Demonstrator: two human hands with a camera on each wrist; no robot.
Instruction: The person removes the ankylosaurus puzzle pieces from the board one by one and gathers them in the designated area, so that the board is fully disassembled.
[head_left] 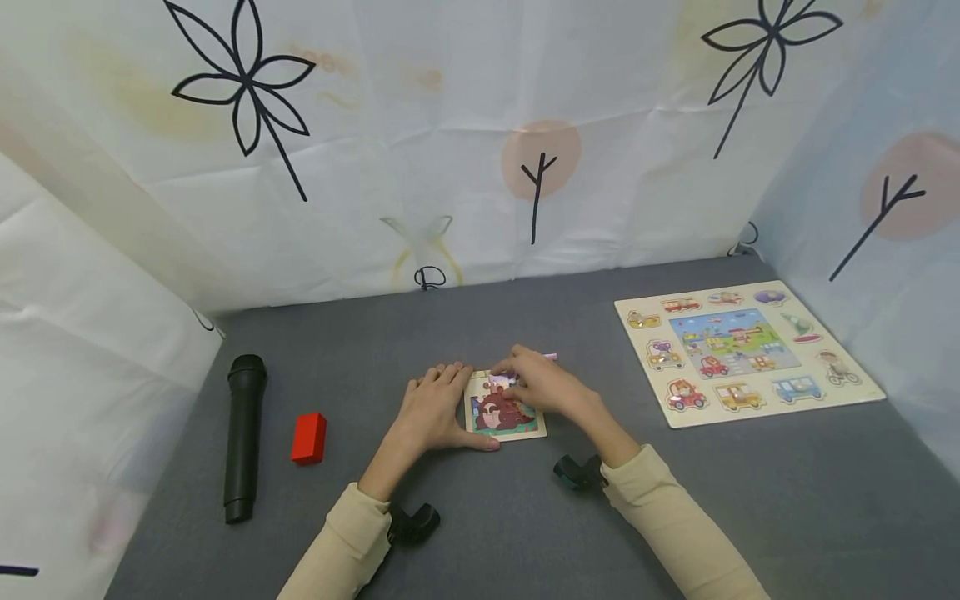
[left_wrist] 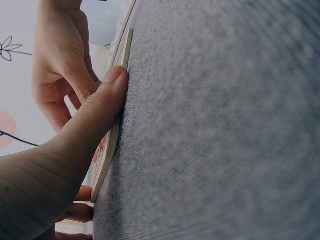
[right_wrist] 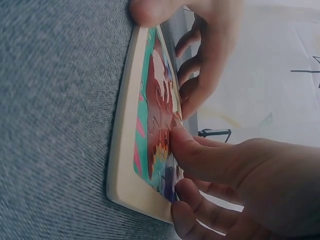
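Note:
A small wooden jigsaw puzzle (head_left: 506,414) with a brown animal picture lies in its pale frame on the grey table. My left hand (head_left: 435,408) holds this frame, thumb along the near edge and fingers at the left side; in the left wrist view the thumb (left_wrist: 115,82) presses the rim. Over the puzzle's upper part, my right hand (head_left: 543,381) has thumb and index finger around a pinkish puzzle piece (head_left: 501,382). The right thumb (right_wrist: 185,145) is right at the picture surface in the right wrist view, with other fingertips by the frame's edge. A pink strip (head_left: 551,357) shows just beyond the right hand.
A larger wooden vehicle puzzle board (head_left: 652,396) lies at the right. To the left are a black microphone (head_left: 245,442) and a red block (head_left: 308,438). White printed cloth (head_left: 465,167) hangs behind and at both sides of the table.

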